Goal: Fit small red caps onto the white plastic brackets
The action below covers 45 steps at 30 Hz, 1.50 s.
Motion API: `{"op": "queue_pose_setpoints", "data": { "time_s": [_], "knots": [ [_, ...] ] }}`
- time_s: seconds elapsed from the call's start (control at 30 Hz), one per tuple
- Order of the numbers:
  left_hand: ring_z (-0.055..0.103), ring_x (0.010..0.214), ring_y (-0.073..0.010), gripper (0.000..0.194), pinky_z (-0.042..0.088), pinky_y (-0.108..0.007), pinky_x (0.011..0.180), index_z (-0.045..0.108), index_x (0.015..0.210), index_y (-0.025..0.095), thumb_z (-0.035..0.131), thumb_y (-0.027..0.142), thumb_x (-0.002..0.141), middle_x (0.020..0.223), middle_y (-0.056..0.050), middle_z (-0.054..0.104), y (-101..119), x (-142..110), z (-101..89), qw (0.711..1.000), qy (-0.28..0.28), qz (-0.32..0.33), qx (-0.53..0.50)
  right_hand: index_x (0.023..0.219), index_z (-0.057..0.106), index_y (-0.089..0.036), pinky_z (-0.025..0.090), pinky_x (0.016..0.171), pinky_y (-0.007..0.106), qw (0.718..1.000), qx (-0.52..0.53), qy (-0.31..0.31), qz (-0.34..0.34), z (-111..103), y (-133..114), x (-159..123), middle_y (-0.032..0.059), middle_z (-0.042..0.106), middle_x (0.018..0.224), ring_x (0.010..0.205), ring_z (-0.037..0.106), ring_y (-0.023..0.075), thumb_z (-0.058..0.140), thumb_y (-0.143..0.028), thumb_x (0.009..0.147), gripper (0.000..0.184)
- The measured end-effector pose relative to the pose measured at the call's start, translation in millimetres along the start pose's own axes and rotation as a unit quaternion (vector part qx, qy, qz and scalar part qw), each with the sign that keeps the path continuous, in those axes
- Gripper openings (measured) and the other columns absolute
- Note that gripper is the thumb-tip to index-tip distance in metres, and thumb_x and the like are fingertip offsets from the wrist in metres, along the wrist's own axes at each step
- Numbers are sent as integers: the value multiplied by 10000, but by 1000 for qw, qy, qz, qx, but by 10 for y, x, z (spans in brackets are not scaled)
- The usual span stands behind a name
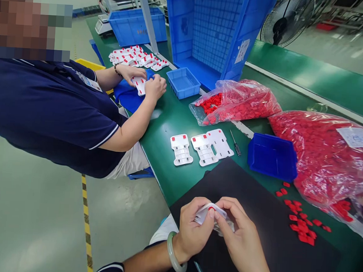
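Pinching a small white plastic part (210, 214), the left hand (196, 229) and right hand (243, 234) worked over a black mat (265, 223).

Both hands held the part near the mat's lower edge, their fingers closed on it from either side. It looked light, thin and stiff, and smooth enough to slip, so its edges seemed the surest hold (something clear showed beneath it, too small to identify). Loose red plastic pieces (300, 227) lay at 2 o'clock, a blue plastic tray (272, 156) at 1 o'clock and white plastic brackets (180, 149) at 11 o'clock. Open mat surrounded the hands, while its left edge ran close at 9 o'clock.
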<state>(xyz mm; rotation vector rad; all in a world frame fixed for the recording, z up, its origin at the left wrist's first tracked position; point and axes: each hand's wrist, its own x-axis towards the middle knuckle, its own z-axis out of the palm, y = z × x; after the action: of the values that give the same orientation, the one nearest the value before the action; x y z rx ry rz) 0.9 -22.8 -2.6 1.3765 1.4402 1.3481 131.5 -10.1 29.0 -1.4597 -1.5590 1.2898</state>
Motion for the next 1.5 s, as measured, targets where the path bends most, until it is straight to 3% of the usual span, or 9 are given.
{"op": "queue_pose_setpoints", "data": {
  "time_s": [0.37,0.67,0.93,1.17,1.5],
  "knots": [
    [522,576,-103,98,409,-210,553,607,842,163,534,209,890,681,-6,597,54,-9,-60,999,-8,30,29,864,579,-219,496,638,223,999,33,-3,-12,58,-17,5,23,563,896,776,578,145,510,-360,939,174],
    [589,656,-115,120,455,-216,619,596,922,168,512,253,938,763,-10,634,-25,13,-41,999,-30,-29,-32,988,653,-251,507,731,231,998,36,-41,20,-51,-81,78,30,613,1028,916,618,165,544,-379,922,181],
    [554,623,-111,109,441,-211,585,587,962,174,528,249,910,768,-11,621,34,-30,-124,999,-47,24,-8,952,643,-251,514,705,229,999,33,-24,-1,-20,-90,-27,37,619,1009,893,628,169,528,-349,931,153],
    [580,644,-117,81,461,-209,593,610,929,178,552,220,891,761,-18,643,79,-66,-143,998,-26,48,23,949,649,-255,521,745,234,998,55,-42,-5,-48,-111,-68,34,622,1023,907,627,168,539,-332,924,137],
    [543,565,-102,45,437,-201,542,612,840,176,575,190,859,683,4,630,132,-54,-90,997,-4,52,64,920,592,-244,504,725,211,997,60,18,-44,78,-111,-107,21,587,946,843,614,138,499,-292,945,108]
  ]
}}
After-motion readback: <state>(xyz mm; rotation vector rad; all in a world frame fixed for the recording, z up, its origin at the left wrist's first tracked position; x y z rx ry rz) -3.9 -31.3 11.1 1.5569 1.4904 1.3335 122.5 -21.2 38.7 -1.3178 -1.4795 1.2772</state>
